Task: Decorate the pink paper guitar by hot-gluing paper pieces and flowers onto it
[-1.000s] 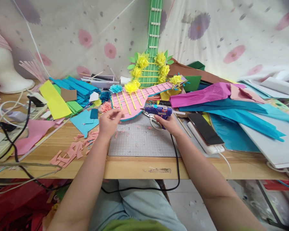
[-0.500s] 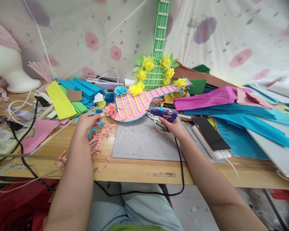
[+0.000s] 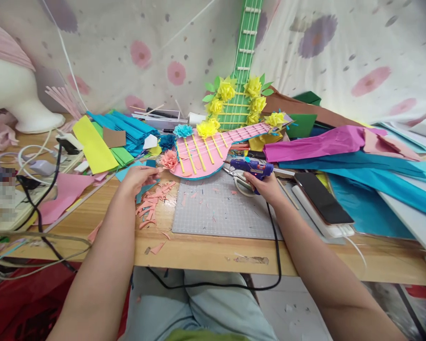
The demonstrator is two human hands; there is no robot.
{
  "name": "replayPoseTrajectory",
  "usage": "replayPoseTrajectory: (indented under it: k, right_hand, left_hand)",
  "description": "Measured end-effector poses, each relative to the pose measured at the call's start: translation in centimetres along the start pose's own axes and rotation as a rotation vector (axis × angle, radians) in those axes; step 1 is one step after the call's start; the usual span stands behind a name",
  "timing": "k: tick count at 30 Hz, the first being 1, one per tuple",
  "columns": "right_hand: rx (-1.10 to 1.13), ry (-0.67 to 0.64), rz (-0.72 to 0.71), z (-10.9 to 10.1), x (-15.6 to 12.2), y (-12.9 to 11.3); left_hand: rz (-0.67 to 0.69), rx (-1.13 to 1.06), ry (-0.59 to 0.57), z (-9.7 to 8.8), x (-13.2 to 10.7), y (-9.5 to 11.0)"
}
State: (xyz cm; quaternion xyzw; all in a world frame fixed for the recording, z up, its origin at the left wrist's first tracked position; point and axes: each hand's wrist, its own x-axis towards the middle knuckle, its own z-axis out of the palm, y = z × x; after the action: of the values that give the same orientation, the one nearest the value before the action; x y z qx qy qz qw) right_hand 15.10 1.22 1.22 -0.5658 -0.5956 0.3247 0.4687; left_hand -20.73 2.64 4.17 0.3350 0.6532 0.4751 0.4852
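A: Materials and shapes, quick?

B: The pink guitar [image 3: 195, 156] is flat and rounded, edged in blue, crossed by yellow strips. It is placed on the worktop [image 3: 199, 248], in front of the green guitar [image 3: 234, 113], neck pointed right. Ruffled blooms are seen along its left and upper edge: coral flower [image 3: 169, 160], blue flower [image 3: 182, 131], yellow flower [image 3: 208, 129]. Thin, curled scraps [image 3: 152, 201] are scattered on smooth wood, left of the gridded grey mat [image 3: 213, 213].

A: Hands?

B: The glue gun [image 3: 250, 166], hard purple-blue plastic, is gripped in the right hand [image 3: 264, 186], nozzle turned left, over the scissors [image 3: 238, 183]. The left hand [image 3: 138, 180] is held over blue paper [image 3: 144, 192], fingers bent, tips just beside the coral flower. Whether anything is pinched there cannot be told.

A: Changes from one second ago?

B: The left hand has been shifted left; the guitar's lower edge was overlapped by it then, and is now uncovered. Most scraps are now seen right of the left forearm, not left. The glue gun is still gripped. The whole view has been turned slightly left.
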Motion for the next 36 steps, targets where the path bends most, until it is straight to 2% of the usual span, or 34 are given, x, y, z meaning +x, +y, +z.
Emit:
replayPoseTrajectory:
  k: [3, 23, 36]
  right_hand:
    - [0.0, 0.011, -0.009, -0.1, 0.0, 0.1]
    - [-0.018, 0.007, -0.007, -0.1, -0.4, -1.4]
    - [-0.018, 0.022, 0.005, -0.2, -0.5, -1.6]
  left_hand:
    - [-0.017, 0.045, -0.041, 0.3, -0.1, 0.1]
    - [-0.038, 0.023, -0.04, 1.2, 0.3, 0.1]
    - [-0.1, -0.123, -0.073, 1.5, 0.5, 0.2]
